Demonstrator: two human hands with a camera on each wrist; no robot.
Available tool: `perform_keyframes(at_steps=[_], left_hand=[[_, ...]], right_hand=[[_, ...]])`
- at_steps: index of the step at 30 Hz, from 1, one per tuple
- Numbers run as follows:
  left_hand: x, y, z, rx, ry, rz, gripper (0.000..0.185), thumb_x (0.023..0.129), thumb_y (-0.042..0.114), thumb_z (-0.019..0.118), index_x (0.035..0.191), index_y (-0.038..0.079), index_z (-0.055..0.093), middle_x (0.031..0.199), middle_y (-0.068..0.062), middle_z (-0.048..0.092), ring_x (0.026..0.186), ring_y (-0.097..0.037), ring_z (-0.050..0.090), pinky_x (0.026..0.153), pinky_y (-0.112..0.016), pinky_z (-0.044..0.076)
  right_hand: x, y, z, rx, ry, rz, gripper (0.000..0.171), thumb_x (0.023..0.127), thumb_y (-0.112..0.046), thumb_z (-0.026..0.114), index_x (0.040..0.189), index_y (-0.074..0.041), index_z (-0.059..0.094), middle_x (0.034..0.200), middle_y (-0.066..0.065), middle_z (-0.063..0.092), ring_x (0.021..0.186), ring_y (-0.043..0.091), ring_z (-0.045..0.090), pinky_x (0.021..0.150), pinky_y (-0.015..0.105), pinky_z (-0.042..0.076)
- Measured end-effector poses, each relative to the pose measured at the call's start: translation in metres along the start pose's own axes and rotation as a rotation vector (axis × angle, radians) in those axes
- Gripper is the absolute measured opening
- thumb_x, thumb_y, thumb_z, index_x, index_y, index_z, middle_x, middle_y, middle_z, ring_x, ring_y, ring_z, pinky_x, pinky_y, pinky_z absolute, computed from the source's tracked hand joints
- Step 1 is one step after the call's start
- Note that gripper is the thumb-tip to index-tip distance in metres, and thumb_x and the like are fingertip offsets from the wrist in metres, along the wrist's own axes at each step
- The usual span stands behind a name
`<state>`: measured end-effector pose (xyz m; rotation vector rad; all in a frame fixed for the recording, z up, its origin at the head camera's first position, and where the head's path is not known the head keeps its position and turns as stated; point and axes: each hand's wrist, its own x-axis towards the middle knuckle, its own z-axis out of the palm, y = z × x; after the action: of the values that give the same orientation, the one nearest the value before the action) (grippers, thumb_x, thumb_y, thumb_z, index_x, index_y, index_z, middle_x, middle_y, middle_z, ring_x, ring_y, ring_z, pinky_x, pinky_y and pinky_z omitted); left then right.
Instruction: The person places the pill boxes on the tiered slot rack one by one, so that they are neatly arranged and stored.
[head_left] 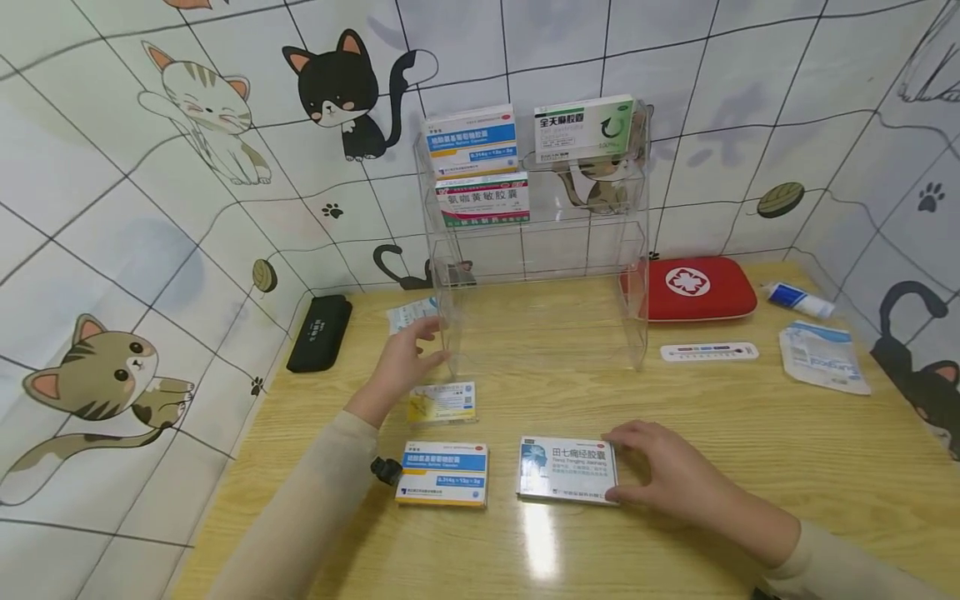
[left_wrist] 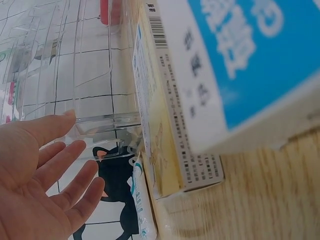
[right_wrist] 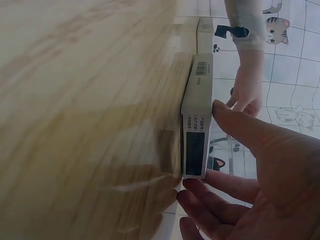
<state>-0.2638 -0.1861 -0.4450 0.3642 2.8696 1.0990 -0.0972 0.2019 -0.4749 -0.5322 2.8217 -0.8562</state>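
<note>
A white medicine box with a blue head picture [head_left: 567, 468] lies flat on the wooden table [head_left: 675, 400]. My right hand [head_left: 622, 467] grips its right end, thumb on the far edge and fingers on the near edge. The right wrist view shows this box [right_wrist: 197, 125] edge-on between the thumb and fingers of my right hand [right_wrist: 202, 147]. My left hand [head_left: 427, 342] is open, its fingertips at the front left leg of a clear acrylic shelf [head_left: 540, 250]. In the left wrist view, my left hand [left_wrist: 75, 150] has straight fingers beside the shelf wall [left_wrist: 100, 75]. A small yellow box [head_left: 442, 402] lies just below that hand.
A blue and white box [head_left: 444, 472] lies left of the white one. The shelf holds three boxes [head_left: 471, 139] on its upper tiers. A red first-aid pouch [head_left: 697, 287], a strip thermometer [head_left: 708, 352], a tube [head_left: 798, 300] and a packet [head_left: 821, 357] lie right. A black case [head_left: 319, 332] lies far left.
</note>
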Motion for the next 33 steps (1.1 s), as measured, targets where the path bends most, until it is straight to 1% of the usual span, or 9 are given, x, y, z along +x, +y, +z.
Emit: perform_keyframes(at_steps=[5,11,14,16,19,23,27,30,33], left_hand=[[-0.001,-0.003,0.003,-0.006,0.009,-0.005,0.055,0.095,0.018,0.076,0.145,0.013,0.055,0.143,-0.01,0.062,0.128,-0.031,0.059,0.106,-0.052,0.053],[-0.003,-0.005,0.005,-0.001,0.001,-0.009,0.054,0.095,0.02,0.076,0.145,0.017,0.055,0.144,-0.006,0.061,0.13,-0.029,0.058,0.107,-0.05,0.053],[-0.003,-0.005,0.005,-0.002,0.01,-0.006,0.053,0.095,0.02,0.077,0.144,0.017,0.056,0.144,-0.006,0.062,0.129,-0.029,0.059,0.107,-0.05,0.053],[-0.003,-0.003,0.004,-0.005,0.014,-0.004,0.053,0.095,0.019,0.077,0.144,0.017,0.056,0.144,-0.006,0.062,0.129,-0.03,0.059,0.107,-0.051,0.053],[-0.002,-0.002,0.004,-0.004,0.016,0.0,0.053,0.095,0.019,0.076,0.144,0.017,0.056,0.144,-0.007,0.061,0.129,-0.03,0.059,0.108,-0.051,0.052],[-0.001,-0.001,0.004,0.003,0.011,-0.003,0.053,0.095,0.02,0.076,0.144,0.017,0.056,0.145,-0.007,0.061,0.13,-0.03,0.058,0.108,-0.051,0.052],[0.0,0.0,0.004,0.002,0.001,0.004,0.053,0.096,0.02,0.076,0.145,0.016,0.055,0.146,-0.007,0.06,0.131,-0.03,0.058,0.108,-0.051,0.053],[-0.001,0.0,0.004,-0.002,-0.006,0.005,0.054,0.096,0.019,0.075,0.146,0.016,0.054,0.147,-0.007,0.06,0.131,-0.03,0.058,0.108,-0.051,0.052],[-0.001,0.001,0.003,-0.008,0.001,-0.005,0.054,0.096,0.019,0.075,0.146,0.017,0.055,0.146,-0.007,0.06,0.131,-0.03,0.058,0.109,-0.051,0.052]], right_hand=[[0.0,0.0,0.0,0.026,0.012,0.038,0.057,0.071,-0.047,0.093,0.116,-0.019,0.073,0.117,-0.004,0.072,0.113,0.023,0.067,0.1,0.051,0.056],[-0.002,-0.003,-0.006,0.243,-0.019,0.181,0.038,0.078,-0.028,0.091,0.11,-0.02,0.073,0.101,-0.006,0.076,0.09,0.009,0.07,0.078,0.027,0.06],[-0.002,-0.004,-0.012,0.315,0.011,0.202,0.03,0.083,-0.022,0.087,0.11,-0.02,0.074,0.104,-0.003,0.077,0.088,0.009,0.072,0.075,0.024,0.061],[-0.001,-0.003,-0.016,0.325,0.054,0.18,0.024,0.086,-0.021,0.085,0.108,-0.023,0.075,0.107,-0.003,0.076,0.09,0.009,0.071,0.078,0.025,0.062],[0.002,-0.001,-0.022,0.314,0.133,0.1,0.021,0.089,-0.02,0.083,0.107,-0.027,0.075,0.11,-0.006,0.076,0.093,0.009,0.072,0.083,0.028,0.063],[0.012,0.003,-0.037,0.238,0.25,-0.011,0.021,0.089,-0.017,0.082,0.107,-0.028,0.076,0.111,-0.007,0.075,0.096,0.01,0.073,0.088,0.037,0.064],[0.028,0.003,-0.064,0.16,0.358,-0.028,0.02,0.09,-0.019,0.082,0.108,-0.026,0.077,0.113,-0.003,0.076,0.098,0.017,0.075,0.09,0.043,0.062],[0.044,0.0,-0.09,0.147,0.44,-0.025,0.02,0.09,-0.021,0.082,0.109,-0.023,0.077,0.116,-0.001,0.075,0.1,0.021,0.075,0.087,0.025,0.062],[0.064,-0.005,-0.12,0.141,0.528,-0.064,0.02,0.09,-0.02,0.082,0.11,-0.018,0.078,0.12,0.001,0.073,0.102,0.022,0.073,0.081,0.006,0.054]])
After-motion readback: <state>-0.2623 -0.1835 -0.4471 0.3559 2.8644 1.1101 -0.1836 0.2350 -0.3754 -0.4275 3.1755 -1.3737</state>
